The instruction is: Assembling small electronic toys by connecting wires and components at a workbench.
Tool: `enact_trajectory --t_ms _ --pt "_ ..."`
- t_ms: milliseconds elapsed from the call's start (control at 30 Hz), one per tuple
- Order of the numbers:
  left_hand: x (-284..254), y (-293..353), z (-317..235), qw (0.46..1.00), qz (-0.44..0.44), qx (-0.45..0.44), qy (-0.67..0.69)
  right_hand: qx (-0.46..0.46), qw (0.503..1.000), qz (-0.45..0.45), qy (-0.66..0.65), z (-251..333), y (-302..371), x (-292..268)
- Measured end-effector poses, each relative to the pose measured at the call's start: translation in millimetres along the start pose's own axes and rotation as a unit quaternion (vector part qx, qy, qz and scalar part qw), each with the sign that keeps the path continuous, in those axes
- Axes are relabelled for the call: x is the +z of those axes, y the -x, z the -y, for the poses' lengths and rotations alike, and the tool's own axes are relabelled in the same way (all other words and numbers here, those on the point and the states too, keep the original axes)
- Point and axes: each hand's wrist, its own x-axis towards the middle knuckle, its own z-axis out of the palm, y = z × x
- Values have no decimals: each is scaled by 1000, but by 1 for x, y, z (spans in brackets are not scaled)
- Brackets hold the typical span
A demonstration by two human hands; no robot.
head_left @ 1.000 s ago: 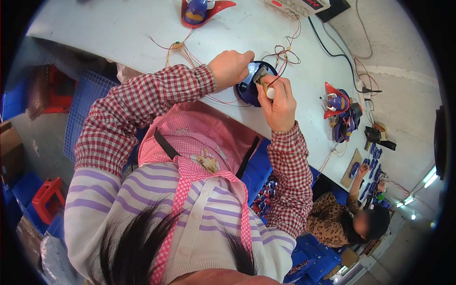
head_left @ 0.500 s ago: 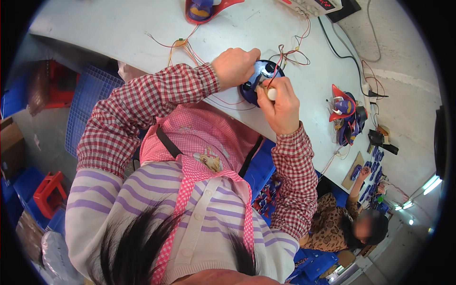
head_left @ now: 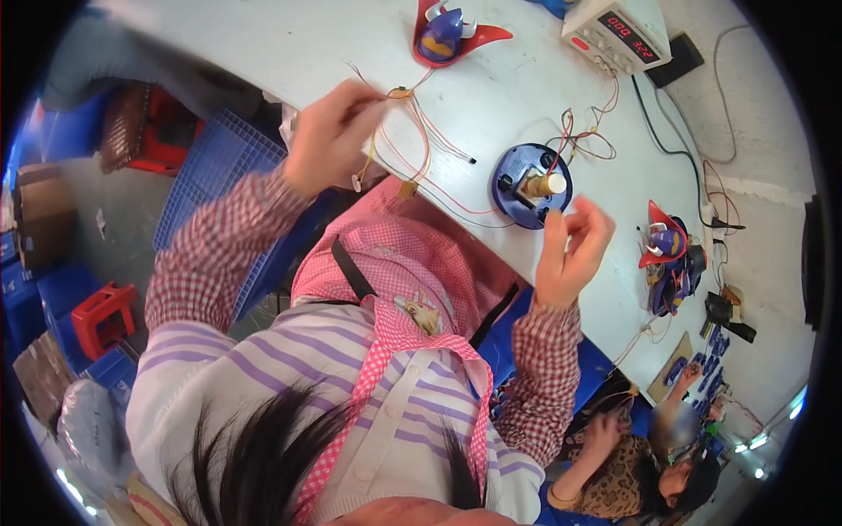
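Note:
My left hand (head_left: 329,136) is raised over the table's near edge and pinches a bundle of thin red and yellow wires (head_left: 412,140) with small parts on their ends. The wires trail right toward a round blue base (head_left: 531,186) lying on the white table (head_left: 289,53); a cream cylinder stands in the base's middle. My right hand (head_left: 570,250) hovers just below and to the right of the base, fingers apart, holding nothing.
A bench power supply (head_left: 618,35) with a red display stands at the far right, black cables beside it. One red and blue toy (head_left: 447,31) sits at the back, another (head_left: 667,254) at the right. Blue crates (head_left: 210,167) and a red stool (head_left: 101,316) are left; a co-worker (head_left: 649,465) sits lower right.
Both hands were on the blue base. My left hand has moved away to the left and taken up the wires; my right hand has let go and drawn back.

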Motion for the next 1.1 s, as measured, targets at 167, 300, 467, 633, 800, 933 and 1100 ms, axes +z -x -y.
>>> enact_trajectory --t_ms 167,300,467,633,800,933,1100 --pt "-2 93 47 989 -31 -142 14 -73 986 151 14 28 6 47" --pt "8 114 46 981 6 -184 66 -92 971 216 39 28 0 66" --pt "35 99 27 957 77 -217 177 -125 955 263 55 29 6 82" --pt "39 88 21 908 96 -286 292 -129 962 234 61 27 11 88" --pt "35 84 18 863 117 -330 363 -116 968 220 24 32 9 86" --pt "33 81 15 868 125 -319 359 -119 969 216 4 32 6 88" --pt "34 80 13 861 109 -328 373 -142 970 196 18 31 8 97"
